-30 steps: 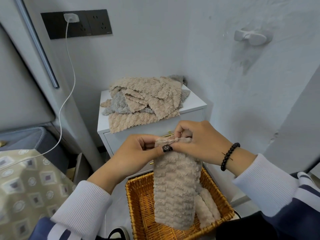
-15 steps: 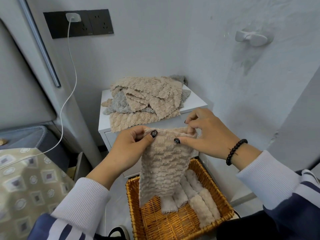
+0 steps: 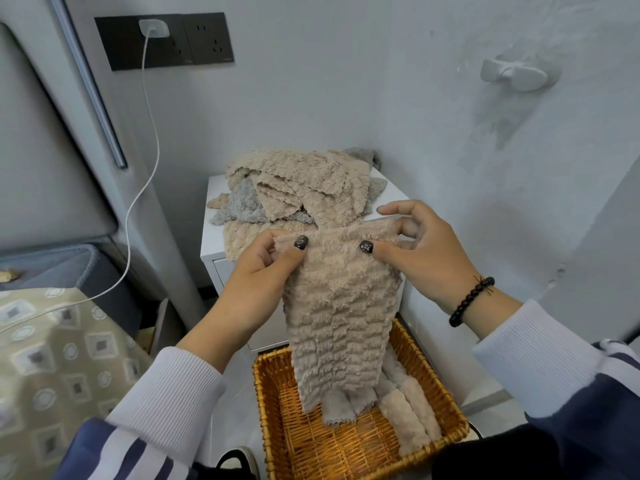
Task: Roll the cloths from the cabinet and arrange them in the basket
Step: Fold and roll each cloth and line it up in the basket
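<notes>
A white charger (image 3: pixel 153 28) sits plugged into the black wall socket panel (image 3: pixel 194 41), its cable (image 3: pixel 145 174) trailing onto my patterned bedcover (image 3: pixel 52 368). A white hook (image 3: pixel 512 75) sticks to the wall.

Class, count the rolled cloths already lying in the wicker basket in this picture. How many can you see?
2, possibly more. Two beige rolled cloths lie side by side along the right wall of the wicker basket. The hanging cloth held by both hands may hide others.

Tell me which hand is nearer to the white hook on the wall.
Right. The right hand is below and left of the wall hook; the left hand is farther left, across the held cloth.
</notes>
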`<state>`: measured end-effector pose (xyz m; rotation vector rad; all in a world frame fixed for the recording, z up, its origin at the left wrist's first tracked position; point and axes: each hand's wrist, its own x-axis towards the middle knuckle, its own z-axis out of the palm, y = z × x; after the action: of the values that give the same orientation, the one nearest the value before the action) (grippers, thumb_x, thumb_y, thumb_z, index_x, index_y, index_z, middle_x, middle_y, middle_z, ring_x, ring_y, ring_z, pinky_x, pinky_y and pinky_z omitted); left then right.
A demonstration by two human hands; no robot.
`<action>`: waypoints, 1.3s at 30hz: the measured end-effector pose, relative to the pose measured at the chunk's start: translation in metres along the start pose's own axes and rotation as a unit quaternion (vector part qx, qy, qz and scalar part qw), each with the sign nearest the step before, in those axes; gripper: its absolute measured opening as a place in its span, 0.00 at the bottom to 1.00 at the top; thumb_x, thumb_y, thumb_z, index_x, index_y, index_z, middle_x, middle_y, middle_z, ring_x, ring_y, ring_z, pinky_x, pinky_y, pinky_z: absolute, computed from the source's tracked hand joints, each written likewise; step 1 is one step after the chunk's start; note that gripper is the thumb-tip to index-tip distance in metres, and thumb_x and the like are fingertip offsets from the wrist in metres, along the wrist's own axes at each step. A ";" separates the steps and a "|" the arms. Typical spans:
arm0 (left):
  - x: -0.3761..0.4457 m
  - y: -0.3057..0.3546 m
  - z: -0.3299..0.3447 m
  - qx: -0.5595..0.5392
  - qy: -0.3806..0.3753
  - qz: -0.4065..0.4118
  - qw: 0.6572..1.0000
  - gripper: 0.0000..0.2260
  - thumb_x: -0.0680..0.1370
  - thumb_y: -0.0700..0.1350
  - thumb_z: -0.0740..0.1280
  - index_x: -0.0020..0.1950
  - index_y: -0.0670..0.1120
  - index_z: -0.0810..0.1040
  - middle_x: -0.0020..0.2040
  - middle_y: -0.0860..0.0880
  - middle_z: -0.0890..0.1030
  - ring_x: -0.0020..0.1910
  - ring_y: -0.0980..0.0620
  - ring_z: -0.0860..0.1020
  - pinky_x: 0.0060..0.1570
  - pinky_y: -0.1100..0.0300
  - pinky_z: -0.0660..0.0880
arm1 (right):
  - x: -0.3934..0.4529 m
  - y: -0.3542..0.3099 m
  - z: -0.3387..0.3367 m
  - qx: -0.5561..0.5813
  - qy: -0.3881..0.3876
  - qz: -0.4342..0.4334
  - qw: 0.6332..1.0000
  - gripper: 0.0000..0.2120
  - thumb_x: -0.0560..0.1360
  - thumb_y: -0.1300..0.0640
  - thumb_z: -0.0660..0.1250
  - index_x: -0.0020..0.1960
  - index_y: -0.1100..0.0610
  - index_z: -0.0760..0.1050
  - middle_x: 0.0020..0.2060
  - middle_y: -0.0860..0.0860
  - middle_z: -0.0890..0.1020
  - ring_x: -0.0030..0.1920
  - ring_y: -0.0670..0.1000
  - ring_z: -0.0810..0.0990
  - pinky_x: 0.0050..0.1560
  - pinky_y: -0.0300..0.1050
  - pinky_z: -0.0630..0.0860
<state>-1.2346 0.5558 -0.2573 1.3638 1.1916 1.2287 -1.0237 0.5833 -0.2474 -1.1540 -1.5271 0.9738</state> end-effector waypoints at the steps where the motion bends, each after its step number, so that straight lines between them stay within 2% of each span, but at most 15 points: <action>1: 0.000 0.002 0.000 0.013 0.002 0.008 1.000 0.06 0.77 0.46 0.67 0.52 0.47 0.76 0.39 0.54 0.83 0.34 0.58 0.80 0.36 0.64 0.76 | 0.000 0.000 0.002 0.001 -0.007 0.004 1.000 0.18 0.71 0.62 0.74 0.57 0.52 0.73 0.40 0.48 0.76 0.30 0.46 0.77 0.32 0.38 0.77; 4: 0.003 0.005 -0.004 0.093 -0.023 0.026 0.995 0.15 0.69 0.50 0.74 0.54 0.50 0.79 0.46 0.51 0.84 0.43 0.51 0.83 0.45 0.61 0.79 | 0.000 0.001 0.009 -0.013 -0.052 0.009 0.999 0.21 0.68 0.61 0.77 0.56 0.51 0.73 0.37 0.46 0.79 0.31 0.51 0.76 0.34 0.43 0.76; 7: 0.005 0.004 -0.004 0.146 -0.063 0.027 0.987 0.15 0.69 0.50 0.75 0.54 0.49 0.81 0.42 0.47 0.85 0.45 0.43 0.83 0.50 0.53 0.79 | -0.001 0.005 0.019 -0.047 -0.095 -0.008 0.994 0.21 0.67 0.60 0.78 0.55 0.49 0.72 0.35 0.48 0.79 0.29 0.49 0.74 0.33 0.42 0.72; 10: 0.007 0.001 0.001 0.186 -0.080 0.036 0.979 0.10 0.70 0.53 0.74 0.47 0.50 0.84 0.37 0.44 0.82 0.34 0.47 0.78 0.38 0.53 0.75 | -0.003 0.010 0.026 -0.060 -0.108 -0.022 0.992 0.20 0.67 0.60 0.76 0.54 0.50 0.72 0.35 0.49 0.79 0.26 0.45 0.73 0.30 0.37 0.70; 13: 0.010 0.000 0.004 0.196 -0.078 0.055 0.976 0.09 0.74 0.51 0.71 0.42 0.47 0.83 0.35 0.38 0.79 0.31 0.52 0.71 0.34 0.56 0.67 | -0.002 0.014 0.030 -0.074 -0.111 -0.019 0.991 0.21 0.68 0.58 0.76 0.56 0.50 0.70 0.42 0.57 0.80 0.31 0.55 0.77 0.34 0.46 0.75; 15: 0.011 0.002 0.004 0.181 -0.051 0.067 0.980 0.09 0.76 0.51 0.69 0.42 0.46 0.81 0.35 0.39 0.79 0.32 0.52 0.72 0.33 0.56 0.69 | -0.003 0.016 0.031 -0.078 -0.120 0.006 0.990 0.23 0.67 0.54 0.77 0.57 0.50 0.69 0.43 0.53 0.80 0.36 0.54 0.81 0.41 0.50 0.79; 19: 0.013 0.008 -0.001 0.153 0.044 0.086 0.984 0.07 0.79 0.50 0.65 0.42 0.50 0.77 0.39 0.48 0.79 0.37 0.50 0.76 0.38 0.55 0.75 | -0.006 0.024 0.032 -0.111 -0.193 0.053 0.973 0.29 0.65 0.49 0.78 0.62 0.53 0.71 0.54 0.47 0.81 0.52 0.46 0.81 0.55 0.44 0.79; 24: 0.017 0.010 -0.024 0.125 0.183 0.090 0.971 0.08 0.80 0.54 0.63 0.44 0.53 0.75 0.40 0.52 0.81 0.37 0.54 0.79 0.37 0.57 0.76 | -0.012 0.032 0.027 -0.204 -0.255 0.059 0.943 0.13 0.69 0.51 0.76 0.51 0.49 0.78 0.47 0.41 0.81 0.46 0.37 0.78 0.45 0.29 0.76; 27: 0.023 0.004 -0.045 0.120 0.253 0.067 0.958 0.09 0.79 0.57 0.63 0.43 0.55 0.76 0.43 0.52 0.81 0.39 0.52 0.79 0.36 0.55 0.75 | -0.006 0.034 0.018 -0.228 -0.225 0.061 0.945 0.07 0.71 0.50 0.74 0.46 0.48 0.78 0.44 0.43 0.81 0.44 0.42 0.80 0.46 0.36 0.77; 30: 0.029 -0.004 -0.064 0.111 0.303 0.024 0.946 0.09 0.79 0.57 0.64 0.44 0.54 0.77 0.49 0.48 0.82 0.48 0.48 0.80 0.47 0.48 0.78 | 0.003 0.032 0.004 -0.220 -0.158 0.087 0.959 0.17 0.71 0.48 0.74 0.47 0.62 0.79 0.44 0.56 0.83 0.44 0.54 0.83 0.45 0.48 0.78; 32: 0.033 -0.008 -0.071 0.108 0.323 0.002 0.940 0.10 0.79 0.55 0.64 0.48 0.50 0.79 0.50 0.46 0.83 0.46 0.50 0.80 0.50 0.50 0.78 | 0.008 0.029 -0.006 -0.181 -0.116 0.114 0.970 0.21 0.69 0.47 0.74 0.44 0.66 0.78 0.42 0.61 0.83 0.44 0.59 0.82 0.45 0.52 0.79; 33: 0.034 -0.010 -0.073 0.107 0.330 -0.004 0.938 0.10 0.80 0.53 0.63 0.49 0.49 0.79 0.48 0.47 0.82 0.43 0.54 0.80 0.48 0.54 0.78 | 0.009 0.027 -0.011 -0.147 -0.093 0.130 0.976 0.22 0.68 0.47 0.75 0.44 0.67 0.78 0.40 0.61 0.83 0.43 0.59 0.82 0.46 0.53 0.79; 35: 0.035 -0.013 -0.074 0.121 0.326 -0.020 0.937 0.09 0.80 0.51 0.63 0.49 0.48 0.78 0.39 0.49 0.80 0.29 0.62 0.78 0.33 0.64 0.78 | 0.011 0.025 -0.019 -0.048 -0.047 0.172 0.983 0.21 0.68 0.50 0.76 0.48 0.67 0.79 0.43 0.59 0.85 0.44 0.55 0.84 0.49 0.52 0.81; 36: 0.034 -0.014 -0.074 0.127 0.316 -0.032 0.940 0.10 0.80 0.52 0.62 0.48 0.48 0.79 0.36 0.49 0.79 0.26 0.61 0.77 0.29 0.64 0.78 | 0.012 0.025 -0.020 0.005 -0.029 0.192 0.981 0.18 0.69 0.51 0.75 0.49 0.65 0.80 0.44 0.57 0.85 0.44 0.53 0.85 0.47 0.50 0.82; 39: 0.033 -0.019 -0.071 0.139 0.283 -0.061 0.947 0.13 0.78 0.55 0.63 0.46 0.49 0.82 0.44 0.48 0.83 0.43 0.48 0.83 0.44 0.47 0.81 | 0.013 0.023 -0.021 0.115 0.017 0.230 0.966 0.12 0.70 0.58 0.74 0.51 0.63 0.79 0.47 0.57 0.85 0.43 0.52 0.85 0.41 0.46 0.81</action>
<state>-1.3062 0.5922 -0.2671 1.1357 1.8797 1.4522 -0.9996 0.6023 -0.2621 -1.3751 -1.1006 1.3907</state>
